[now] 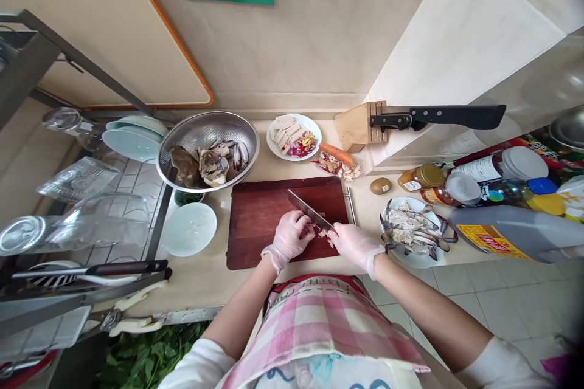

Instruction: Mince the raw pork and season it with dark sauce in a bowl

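My right hand [353, 245], in a clear plastic glove, is closed round the handle of a kitchen knife [308, 206]. The blade points up and to the left over a dark red-brown cutting board [255, 219]. Beside the blade, my left hand [292, 236], also gloved, has its fingers curled and pressed down on pale pink pieces of what looks like meat. Part of that food is hidden under the fingers. More small chopped bits [323, 233] lie on the board on both sides of the blade, close to my right hand.
Behind the board are a steel colander [163, 155] of seafood and a plate [279, 155] of cut ingredients. A carrot [336, 154], garlic, a kiwi [380, 186] and a knife block [356, 124] stand to the right, with a crab plate [413, 260] and bottles. Leftward are a white bowl [189, 231] and a dish rack [157, 219].
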Motion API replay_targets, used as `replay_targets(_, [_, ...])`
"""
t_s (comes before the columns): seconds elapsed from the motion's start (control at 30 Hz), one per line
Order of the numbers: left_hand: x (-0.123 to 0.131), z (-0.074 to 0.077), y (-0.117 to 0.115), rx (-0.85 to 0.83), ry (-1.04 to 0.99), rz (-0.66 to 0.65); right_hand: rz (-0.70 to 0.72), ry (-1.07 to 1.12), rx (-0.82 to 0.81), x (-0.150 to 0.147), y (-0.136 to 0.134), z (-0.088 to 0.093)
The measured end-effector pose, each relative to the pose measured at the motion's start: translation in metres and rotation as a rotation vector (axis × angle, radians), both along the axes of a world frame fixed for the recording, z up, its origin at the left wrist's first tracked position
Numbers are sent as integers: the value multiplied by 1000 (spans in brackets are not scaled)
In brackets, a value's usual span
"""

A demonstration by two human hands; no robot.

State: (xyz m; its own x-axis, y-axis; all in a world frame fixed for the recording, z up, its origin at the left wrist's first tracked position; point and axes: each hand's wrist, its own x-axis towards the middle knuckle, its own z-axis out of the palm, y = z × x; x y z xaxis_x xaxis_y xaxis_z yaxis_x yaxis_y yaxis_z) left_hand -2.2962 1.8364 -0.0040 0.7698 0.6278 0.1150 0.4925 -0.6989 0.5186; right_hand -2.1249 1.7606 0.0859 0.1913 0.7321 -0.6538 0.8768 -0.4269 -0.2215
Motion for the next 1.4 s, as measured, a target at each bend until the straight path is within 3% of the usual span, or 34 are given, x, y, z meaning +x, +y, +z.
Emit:
replay_targets(0.13, [7,-9,-5,92,78,-107,-35,15,54,1,-11,-9])
replay_targets(0.2, [13,-14,-8,113,84,12,-65,49,89,0,-13,-11])
replay_targets(0.3, [23,-17,-9,88,10,324,-115,69,125,2,-13,-8])
replay_targets(0.37, [26,-16,-8,72,-81,422,-137,42,123,6,-13,-4])
replay_targets(0.47, [25,-11,-3,71,-161,351,-138,6,120,9,-14,-1])
replay_targets(0.6, [22,-4,-2,34,-57,203,-81,-7,138,9,-16,-3])
replay_targets(0.87, [13,-7,-15,36,-60,272,22,18,124,2,-21,-1])
replay_targets(1.03, [14,-8,-9,49,-40,231,-14,-31,13,-18,-5,-6])
replay_targets(1.17, [5,0,-13,13,-71,211,-6,-50,33,-23,6,-8])
replay_targets(1.3, [-6,-2,-18,21,-66,284,19,-49,33,-23,3,-7])
replay_targets(1.4, [-6,-6,-17,34,-47,222,-6,-62,18,-29,-2,-10])
